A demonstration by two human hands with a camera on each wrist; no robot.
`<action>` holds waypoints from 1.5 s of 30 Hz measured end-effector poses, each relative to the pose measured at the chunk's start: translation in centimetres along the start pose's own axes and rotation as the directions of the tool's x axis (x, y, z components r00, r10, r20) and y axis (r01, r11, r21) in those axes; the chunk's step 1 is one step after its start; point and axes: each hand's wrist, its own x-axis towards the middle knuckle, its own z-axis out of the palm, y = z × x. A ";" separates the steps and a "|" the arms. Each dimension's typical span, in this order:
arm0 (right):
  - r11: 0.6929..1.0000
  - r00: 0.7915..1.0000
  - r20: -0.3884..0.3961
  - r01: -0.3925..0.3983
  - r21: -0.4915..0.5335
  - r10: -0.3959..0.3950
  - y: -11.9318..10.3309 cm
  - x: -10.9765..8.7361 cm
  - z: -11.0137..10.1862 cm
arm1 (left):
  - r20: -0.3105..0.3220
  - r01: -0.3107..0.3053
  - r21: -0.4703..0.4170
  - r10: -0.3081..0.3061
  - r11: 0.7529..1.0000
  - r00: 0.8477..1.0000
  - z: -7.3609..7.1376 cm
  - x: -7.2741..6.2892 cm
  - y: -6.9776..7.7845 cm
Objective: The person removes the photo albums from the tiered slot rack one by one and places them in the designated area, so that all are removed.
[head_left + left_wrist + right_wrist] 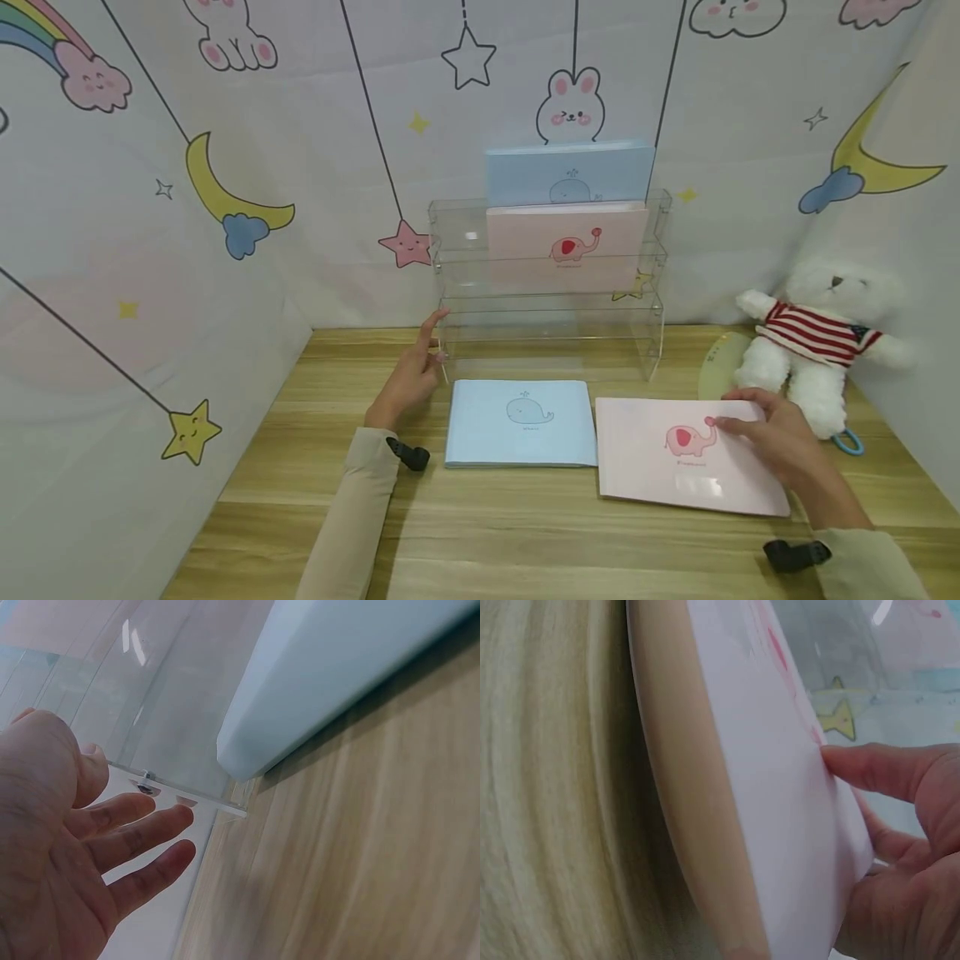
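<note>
A clear acrylic rack (551, 337) stands against the back wall. My left hand (408, 379) touches its left side; in the left wrist view the hand's (82, 817) lower fingers spread loosely outside the clear panel. My right hand (787, 450) holds a pink elephant book (637, 454) by its right end, thumb on the cover and fingers beneath. In the right wrist view the book (772, 802) shows its pale cover and shaded edge, close over the wood. Left of it a light blue whale book (487, 425) lies flat on the table before the rack.
Another blue whale book (517, 175) stands on the rack's top tier, with a pink elephant book (517, 242) one tier lower. A white teddy bear (798, 333) in a striped shirt sits at the right beside a yellow-green disc (716, 367). Patterned fabric surrounds the wooden table (525, 533).
</note>
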 end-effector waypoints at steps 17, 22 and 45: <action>0.976 0.998 0.048 -0.018 -0.218 0.029 -0.2 -0.1 -0.3 | 0.007 0.013 -0.006 -0.013 1.000 1.000 -0.3 -0.1 0.3; 0.952 0.999 0.037 -0.007 -0.306 0.019 -0.1 0.0 -0.3 | 0.002 0.007 -0.014 -0.007 1.000 1.000 -0.3 -0.2 0.1; 0.942 0.990 -0.106 0.057 -0.330 -0.097 -0.7 -0.6 0.6 | 0.004 -0.007 -0.013 0.007 1.000 1.000 -0.1 -0.1 0.2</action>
